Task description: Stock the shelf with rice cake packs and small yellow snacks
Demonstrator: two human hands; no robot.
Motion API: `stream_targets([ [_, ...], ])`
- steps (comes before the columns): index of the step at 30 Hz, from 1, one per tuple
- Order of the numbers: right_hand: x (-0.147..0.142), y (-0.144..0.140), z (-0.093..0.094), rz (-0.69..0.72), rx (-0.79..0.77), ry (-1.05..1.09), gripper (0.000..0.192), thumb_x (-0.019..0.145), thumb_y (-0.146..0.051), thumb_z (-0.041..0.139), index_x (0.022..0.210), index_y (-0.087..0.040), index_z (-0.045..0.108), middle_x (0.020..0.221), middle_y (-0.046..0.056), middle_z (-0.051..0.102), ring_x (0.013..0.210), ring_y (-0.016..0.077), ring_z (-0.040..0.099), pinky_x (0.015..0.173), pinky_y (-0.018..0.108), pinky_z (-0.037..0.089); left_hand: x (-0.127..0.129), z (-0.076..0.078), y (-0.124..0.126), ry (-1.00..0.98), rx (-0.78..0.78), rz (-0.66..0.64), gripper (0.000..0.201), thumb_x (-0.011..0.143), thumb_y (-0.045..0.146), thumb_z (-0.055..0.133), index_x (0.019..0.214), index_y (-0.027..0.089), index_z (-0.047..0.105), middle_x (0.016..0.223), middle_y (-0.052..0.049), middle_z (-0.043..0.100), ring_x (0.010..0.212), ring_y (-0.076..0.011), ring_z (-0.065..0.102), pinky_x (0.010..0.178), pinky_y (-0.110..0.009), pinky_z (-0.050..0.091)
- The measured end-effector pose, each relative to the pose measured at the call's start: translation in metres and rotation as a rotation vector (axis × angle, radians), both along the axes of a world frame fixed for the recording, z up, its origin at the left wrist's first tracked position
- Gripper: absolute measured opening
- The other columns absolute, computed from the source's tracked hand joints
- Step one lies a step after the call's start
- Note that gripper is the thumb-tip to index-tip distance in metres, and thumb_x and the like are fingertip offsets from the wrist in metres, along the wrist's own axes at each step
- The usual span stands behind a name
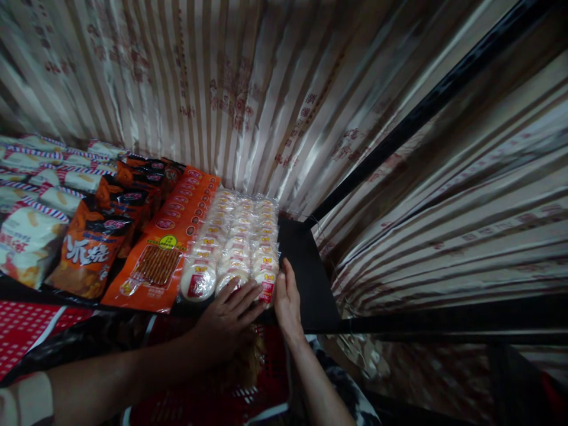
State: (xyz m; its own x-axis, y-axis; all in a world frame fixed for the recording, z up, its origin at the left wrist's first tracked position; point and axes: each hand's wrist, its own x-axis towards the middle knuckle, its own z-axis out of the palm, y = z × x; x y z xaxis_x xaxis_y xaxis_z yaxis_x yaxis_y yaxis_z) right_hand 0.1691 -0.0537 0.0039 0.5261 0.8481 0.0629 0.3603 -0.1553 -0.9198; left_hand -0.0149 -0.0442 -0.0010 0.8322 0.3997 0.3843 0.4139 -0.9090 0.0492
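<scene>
Head view: left hand [228, 316] and right hand [287, 299], both flat and open, press the bun packs [237, 242] (bare shelf [306, 272] rightward).

I saw the clear packs of round white cakes [235, 242] lying flat in rows on the black shelf, just right of the orange snack packet, each cake bearing a red and yellow label, their near ends at the shelf's front edge
</scene>
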Motion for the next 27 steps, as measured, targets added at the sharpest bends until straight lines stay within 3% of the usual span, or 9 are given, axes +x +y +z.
stream_targets([
  [9,-0.001,0.001,-0.004,0.04,0.028,-0.068,0.067,0.087,-0.055,0.038,0.142,-0.017,0.036,0.148,0.009,0.035,0.136,0.0221,0.032,0.115,0.043,0.021,0.001,0.001,0.002,-0.004,-0.016,0.004,0.052,0.092,0.041,0.042,0.141,0.023,0.036,0.151,-0.009,0.032,0.14,-0.0252,0.025,0.114,-0.048,0.016],
  [19,-0.002,-0.001,0.003,0.006,0.02,-0.001,0.072,0.086,-0.062,0.036,0.141,-0.016,0.038,0.147,0.009,0.038,0.136,0.0235,0.032,0.115,0.042,0.022,0.012,-0.001,0.01,-0.065,0.056,0.099,0.053,0.093,0.047,0.038,0.142,0.029,0.034,0.15,-0.006,0.034,0.139,-0.0252,0.028,0.115,-0.046,0.011],
  [23,0.008,0.016,0.009,0.029,0.046,0.018,0.072,0.087,-0.064,0.033,0.144,-0.019,0.035,0.15,0.005,0.033,0.139,0.0207,0.027,0.117,0.039,0.017,0.014,-0.001,0.018,-0.062,0.034,0.118,0.054,0.091,0.052,0.04,0.14,0.03,0.037,0.15,-0.006,0.033,0.139,-0.0268,0.029,0.114,-0.047,0.012],
  [27,0.029,0.051,0.0,0.06,0.083,0.083,0.071,0.088,-0.066,0.03,0.144,-0.022,0.034,0.149,0.003,0.033,0.139,0.0195,0.028,0.116,0.04,0.02,0.014,0.0,0.021,-0.057,0.015,0.096,0.057,0.089,0.053,0.043,0.14,0.029,0.037,0.151,-0.007,0.032,0.138,-0.0277,0.03,0.113,-0.047,0.016],
])
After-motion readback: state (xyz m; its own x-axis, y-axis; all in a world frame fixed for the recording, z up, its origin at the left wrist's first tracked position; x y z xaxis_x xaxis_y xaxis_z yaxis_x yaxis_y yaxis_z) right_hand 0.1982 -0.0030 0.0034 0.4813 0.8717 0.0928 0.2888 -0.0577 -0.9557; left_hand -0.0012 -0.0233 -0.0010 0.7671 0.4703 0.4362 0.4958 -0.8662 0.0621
